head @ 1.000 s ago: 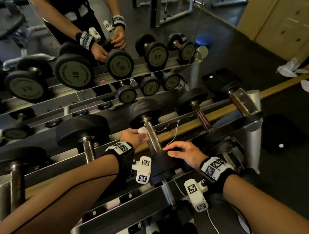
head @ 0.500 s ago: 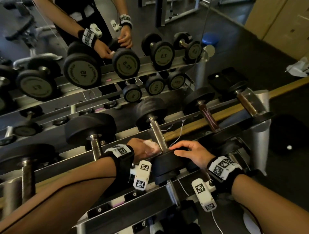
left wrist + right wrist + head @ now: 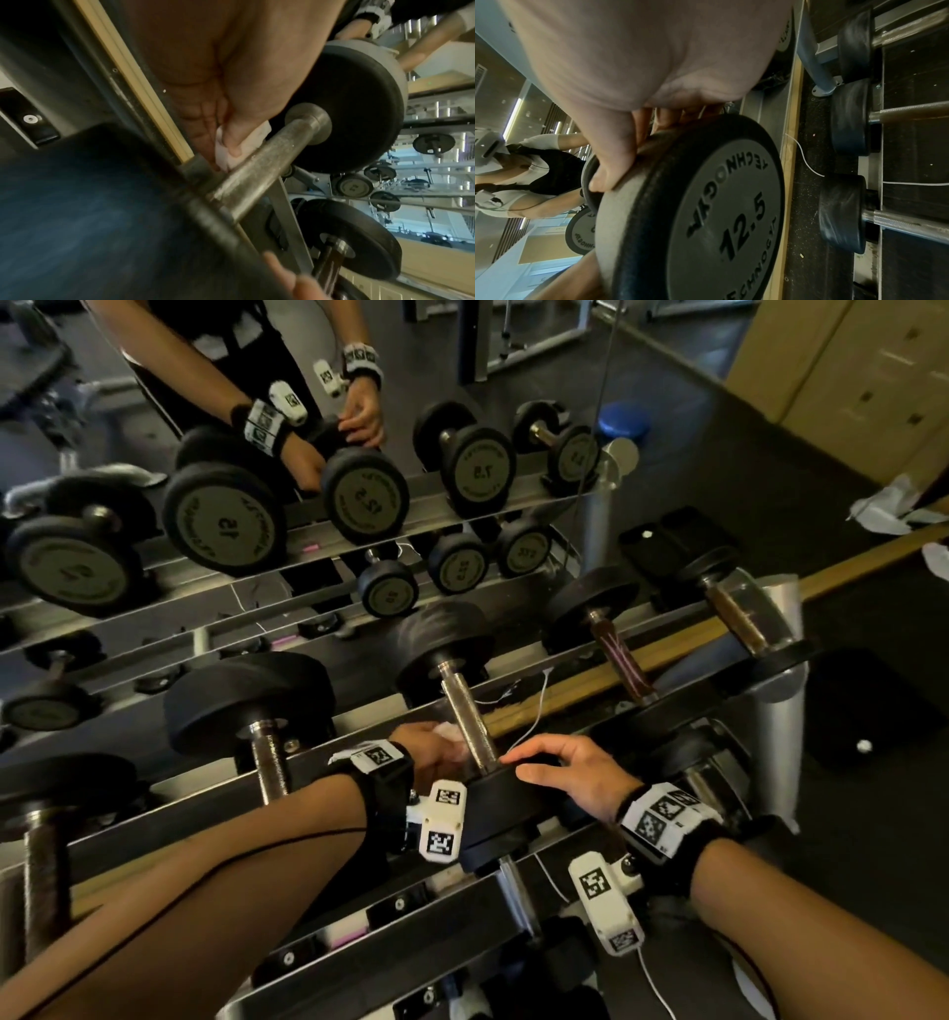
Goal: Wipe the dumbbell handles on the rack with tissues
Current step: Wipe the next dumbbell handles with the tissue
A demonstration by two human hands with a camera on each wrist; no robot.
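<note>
A 12.5 dumbbell lies across the rack's top tier, its steel handle running away from me. My left hand pinches a white tissue and presses it against the handle's left side, near the front weight. My right hand lies over the front weight plate, fingers curled on its rim. Which fingers sit behind the tissue is hidden.
More dumbbells sit left and right on the metal rack rail. A mirror behind shows reflected dumbbells and my own arms. A white cable hangs behind the rack. Crumpled tissues lie on the floor at right.
My left hand has slid the tissue down the handle towards the front plate. The right hand has stayed on the plate.
</note>
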